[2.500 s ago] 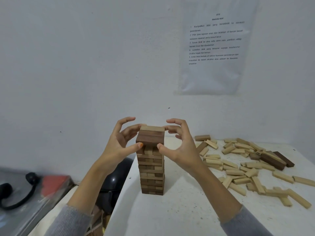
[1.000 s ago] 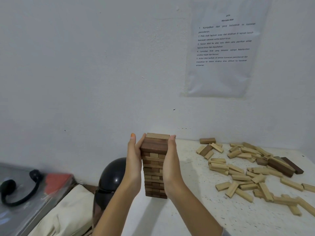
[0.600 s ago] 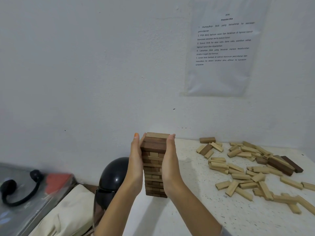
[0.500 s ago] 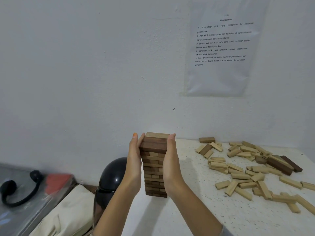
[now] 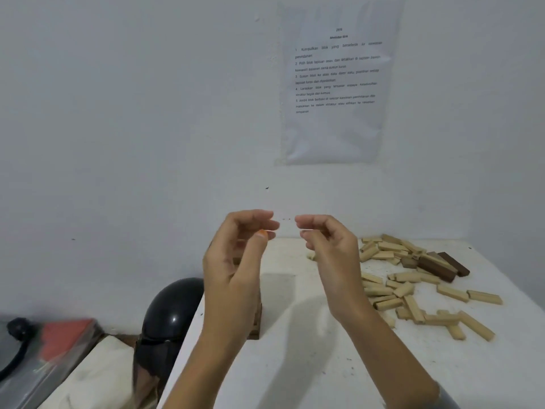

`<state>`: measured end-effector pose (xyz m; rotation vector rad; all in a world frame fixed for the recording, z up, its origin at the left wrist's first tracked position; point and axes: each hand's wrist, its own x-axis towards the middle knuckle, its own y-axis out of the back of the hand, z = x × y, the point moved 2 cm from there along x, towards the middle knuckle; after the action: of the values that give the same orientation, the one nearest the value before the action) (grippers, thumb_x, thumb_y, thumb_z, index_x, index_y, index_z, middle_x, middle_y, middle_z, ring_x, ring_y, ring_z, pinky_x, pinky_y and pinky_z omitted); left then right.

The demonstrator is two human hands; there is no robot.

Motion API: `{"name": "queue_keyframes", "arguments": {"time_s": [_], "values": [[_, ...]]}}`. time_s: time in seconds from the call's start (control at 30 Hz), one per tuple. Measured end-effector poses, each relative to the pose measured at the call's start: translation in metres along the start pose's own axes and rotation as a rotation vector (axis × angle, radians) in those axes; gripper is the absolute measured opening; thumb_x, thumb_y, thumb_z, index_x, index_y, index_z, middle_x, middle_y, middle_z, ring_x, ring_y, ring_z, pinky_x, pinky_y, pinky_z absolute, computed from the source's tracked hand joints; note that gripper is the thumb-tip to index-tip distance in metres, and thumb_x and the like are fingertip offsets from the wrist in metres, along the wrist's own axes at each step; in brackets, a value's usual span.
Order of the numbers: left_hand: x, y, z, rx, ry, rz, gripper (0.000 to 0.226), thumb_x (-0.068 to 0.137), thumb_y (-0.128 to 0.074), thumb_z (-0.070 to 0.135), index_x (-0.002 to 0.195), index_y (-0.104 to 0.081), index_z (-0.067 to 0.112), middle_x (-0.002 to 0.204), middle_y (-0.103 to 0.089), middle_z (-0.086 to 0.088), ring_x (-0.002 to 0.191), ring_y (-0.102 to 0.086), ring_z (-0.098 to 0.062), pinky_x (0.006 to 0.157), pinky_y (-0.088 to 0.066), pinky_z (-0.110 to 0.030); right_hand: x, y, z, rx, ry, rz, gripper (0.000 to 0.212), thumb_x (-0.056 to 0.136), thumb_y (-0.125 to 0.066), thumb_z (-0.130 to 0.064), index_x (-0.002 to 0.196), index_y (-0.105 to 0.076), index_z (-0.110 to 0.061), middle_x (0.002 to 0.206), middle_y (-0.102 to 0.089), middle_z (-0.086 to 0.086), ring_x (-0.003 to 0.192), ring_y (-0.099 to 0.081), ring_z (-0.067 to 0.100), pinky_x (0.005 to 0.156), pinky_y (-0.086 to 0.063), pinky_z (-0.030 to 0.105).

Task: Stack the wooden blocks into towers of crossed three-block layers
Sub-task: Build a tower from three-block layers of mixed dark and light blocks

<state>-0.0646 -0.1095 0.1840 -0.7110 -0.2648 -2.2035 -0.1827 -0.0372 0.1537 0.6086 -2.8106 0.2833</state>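
Head view: the block tower [image 5: 255, 320] stands on the tabletop [image 5: 295, 364], mostly hidden behind the left hand [image 5: 236, 261]. The right hand [image 5: 330, 255] is raised at its two o'clock. Both hands hold nothing, fingers loosely curled. Loose blocks [image 5: 413, 290] lie scattered at three o'clock and a black helmet [image 5: 174, 308] sits at nine o'clock.

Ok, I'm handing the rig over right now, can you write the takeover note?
Left hand: open, fingers loosely curled, empty, raised in front of the tower.
Right hand: open, empty, raised beside it.
Tall tower of brown and pale wooden blocks: stands near the white table's left edge, mostly hidden.
Done: one tower stands.
Left: scattered loose pale and dark wooden blocks on the right, not yet stacked.
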Motion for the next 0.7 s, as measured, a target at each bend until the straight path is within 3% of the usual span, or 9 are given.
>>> {"name": "queue_keyframes", "arguments": {"time_s": [0.17, 0.27, 0.47, 0.7], "values": [[-0.011, -0.054, -0.019, 0.001, 0.035, -0.148, 0.017, 0.083, -0.052, 0.015, 0.084, -0.068, 0.021, 0.083, -0.071, 0.003, 0.085, -0.066, -0.014, 0.077, -0.05, -0.024, 0.009, 0.053, 0.009, -0.085, 0.004, 0.02, 0.026, 0.084, -0.051, 0.006, 0.081, -0.072, -0.009, 0.082, -0.072, 0.004, 0.084, -0.066, 0.023, 0.079, -0.054, 0.032], [-0.014, -0.083, -0.039, -0.011, 0.114, -0.212, 0.016, 0.082, -0.053, 0.013, 0.083, -0.068, 0.017, 0.079, -0.071, 0.003, 0.079, -0.065, -0.009, 0.071, -0.046, -0.016, 0.016, 0.088, 0.022, -0.116, -0.031, 0.082, 0.028, 0.085, -0.053, 0.006, 0.076, -0.072, -0.011, 0.08, -0.072, 0.001, 0.075, -0.065, 0.019, 0.074, -0.054, 0.027], [-0.011, -0.142, -0.09, 0.04, 0.261, -0.391, 0.022, 0.089, -0.057, 0.001, 0.085, -0.069, 0.019, 0.082, -0.07, 0.001, 0.077, -0.064, -0.009, 0.064, -0.047, -0.016, 0.035, 0.163, 0.05, -0.168, -0.124, 0.203, 0.029, 0.087, -0.051, 0.008, 0.077, -0.073, -0.01, 0.074, -0.071, -0.006, 0.072, -0.062, 0.017, 0.071, -0.052, 0.025], [-0.005, -0.21, -0.147, 0.156, 0.275, -0.569, 0.018, 0.089, -0.057, 0.006, 0.087, -0.067, 0.02, 0.087, -0.068, 0.005, 0.081, -0.06, -0.004, 0.064, -0.044, -0.012, 0.061, 0.232, 0.085, -0.286, -0.181, 0.31, 0.034, 0.087, -0.051, 0.011, 0.075, -0.073, -0.013, 0.085, -0.073, 0.005, 0.075, -0.065, 0.012, 0.068, -0.049, 0.019]]}}
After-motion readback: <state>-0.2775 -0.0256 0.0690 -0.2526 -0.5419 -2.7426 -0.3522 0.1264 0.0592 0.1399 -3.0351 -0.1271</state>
